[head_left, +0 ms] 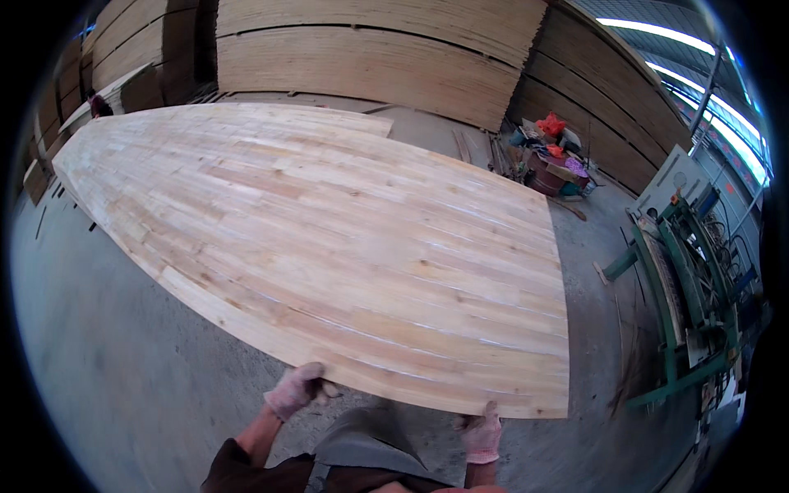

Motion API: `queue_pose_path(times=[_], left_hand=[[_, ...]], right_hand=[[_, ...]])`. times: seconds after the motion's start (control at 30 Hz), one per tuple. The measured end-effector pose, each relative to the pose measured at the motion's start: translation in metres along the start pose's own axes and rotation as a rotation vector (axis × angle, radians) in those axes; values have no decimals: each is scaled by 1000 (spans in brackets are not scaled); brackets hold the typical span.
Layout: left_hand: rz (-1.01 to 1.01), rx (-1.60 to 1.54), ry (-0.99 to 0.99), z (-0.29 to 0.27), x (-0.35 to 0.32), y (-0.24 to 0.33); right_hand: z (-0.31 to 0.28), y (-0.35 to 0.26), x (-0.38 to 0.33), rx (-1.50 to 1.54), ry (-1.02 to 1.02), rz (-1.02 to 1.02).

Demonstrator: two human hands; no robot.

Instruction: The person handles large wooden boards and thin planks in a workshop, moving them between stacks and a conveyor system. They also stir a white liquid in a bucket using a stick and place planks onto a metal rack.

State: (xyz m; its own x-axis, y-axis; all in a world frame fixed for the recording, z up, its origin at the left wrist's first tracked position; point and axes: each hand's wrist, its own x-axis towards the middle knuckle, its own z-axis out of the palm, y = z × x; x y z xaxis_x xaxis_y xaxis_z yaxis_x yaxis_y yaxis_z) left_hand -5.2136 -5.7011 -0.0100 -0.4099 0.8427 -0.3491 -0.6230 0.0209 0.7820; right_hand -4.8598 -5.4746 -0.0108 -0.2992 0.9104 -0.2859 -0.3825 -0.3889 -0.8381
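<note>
A large, pale wooden panel (353, 246) made of many glued strips stretches from in front of me to the far left. Shiny streaks run along several of its seams. My left hand (297, 392), in a dirty pinkish work glove, is closed on the panel's near edge. Further right, near the panel's right corner, my gloved right hand (483, 433) grips the same edge with its thumb on top. The fingers beneath the wood are partly hidden.
Tall stacks of boards (370, 57) line the back. A dark red tub (546, 174) heaped with bags and odds and ends stands beyond the panel's right end. Green metal machinery (678, 287) occupies the right side. Concrete floor (148, 353) shows at the left.
</note>
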Motion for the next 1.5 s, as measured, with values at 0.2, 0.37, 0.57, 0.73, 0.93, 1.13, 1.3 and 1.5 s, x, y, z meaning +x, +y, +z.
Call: queue_pose_path(times=[0.2,0.37,0.57,0.73,0.93,1.13,1.3,1.5], left_hand=[[38,-27,180,19,-16,9],[169,-178,357,36,-4,-10],[401,-114,846,96,27,-53],[478,-100,904,139,65,-36],[390,-96,797,191,76,-72],[248,101,739,220,60,-38],[204,-245,848,516,31,-274],[392,-196,758,227,83,-75]], right_hand=[[-76,-53,12,-223,-173,167],[-95,-77,15,-356,-370,393],[-59,-101,52,-293,-668,737],[-47,-84,115,-303,-737,566],[-96,-135,154,-296,-513,571],[-128,-138,149,-114,-467,503],[-390,-353,193,-375,-478,503],[-116,-140,156,-177,-486,450]])
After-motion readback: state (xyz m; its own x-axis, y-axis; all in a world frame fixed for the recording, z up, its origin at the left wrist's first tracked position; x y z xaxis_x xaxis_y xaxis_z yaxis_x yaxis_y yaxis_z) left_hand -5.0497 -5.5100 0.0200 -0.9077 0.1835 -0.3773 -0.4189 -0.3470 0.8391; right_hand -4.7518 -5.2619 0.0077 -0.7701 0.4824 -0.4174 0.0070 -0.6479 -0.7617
